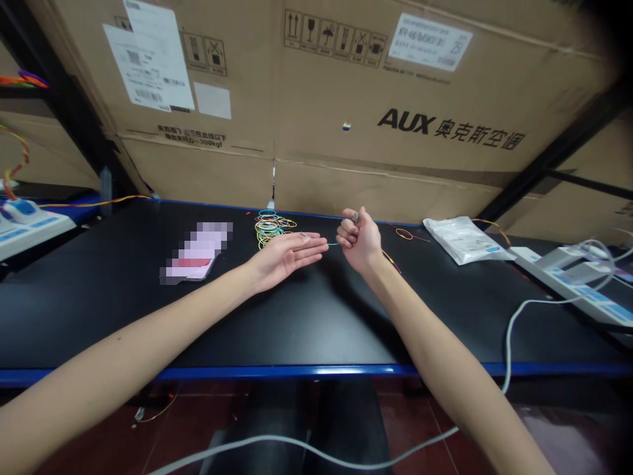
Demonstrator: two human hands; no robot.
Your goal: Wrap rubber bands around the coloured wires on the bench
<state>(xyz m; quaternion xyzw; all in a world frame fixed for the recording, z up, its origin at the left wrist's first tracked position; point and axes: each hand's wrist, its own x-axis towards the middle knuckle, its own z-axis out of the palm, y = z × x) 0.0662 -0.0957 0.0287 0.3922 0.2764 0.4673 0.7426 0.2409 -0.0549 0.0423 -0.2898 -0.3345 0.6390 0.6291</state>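
AUX cardboard cartons (395, 86) behind the black workbench (297, 336); white power strip (558, 277) at right.

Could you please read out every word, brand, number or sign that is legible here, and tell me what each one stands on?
"AUX": on the cardboard carton
"奥克斯空调": beside it, same carton
"300kgf": ending a printed line lower on the carton
Too small to read: the white shipping labels, the power strip markings
Pixelated, unreadable: the pink item

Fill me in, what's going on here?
A person at a black workbench holds a thin teal wire in their closed right hand, with the wire reaching toward their open left hand. A heap of coloured wires lies beyond the left hand, and a white packet sits off to the right.
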